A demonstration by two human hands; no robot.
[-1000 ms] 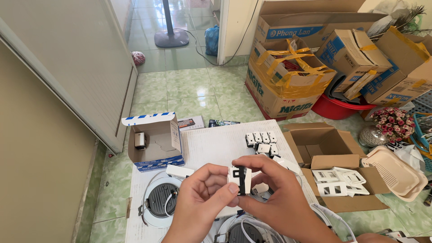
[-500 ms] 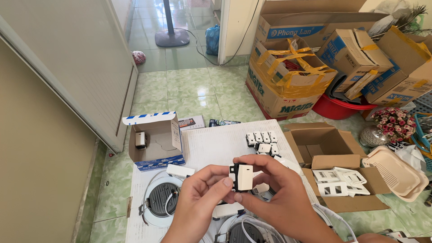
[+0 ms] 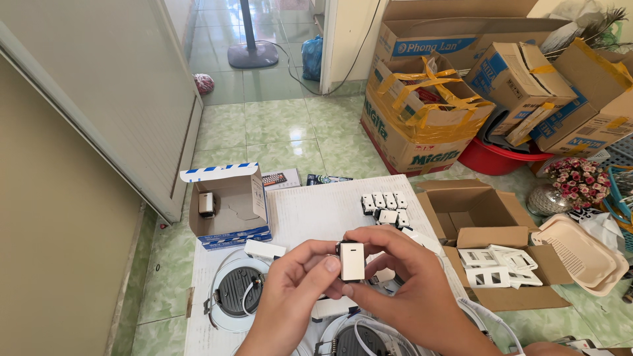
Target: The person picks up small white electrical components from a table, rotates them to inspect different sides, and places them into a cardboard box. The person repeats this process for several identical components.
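Both hands meet at the lower middle of the head view over a white sheet (image 3: 316,211). Between them is a small white switch module with a black back (image 3: 351,261), its white face turned up toward me. My left hand (image 3: 290,296) pinches its left side with thumb and fingers. My right hand (image 3: 412,290) wraps over its top and right side. Just behind lies a cluster of several similar white modules (image 3: 384,206) on the sheet.
An open blue-and-white box (image 3: 231,207) holding one module stands at the left. An open brown carton (image 3: 491,254) with white faceplates sits at the right. Round recessed light fittings (image 3: 237,293) lie near me. Stacked cardboard boxes (image 3: 422,112) and a red basin (image 3: 498,158) fill the far right.
The module has been turned in my fingers: a second ago its black edge faced me, now its white face does. Both hands stayed in place.
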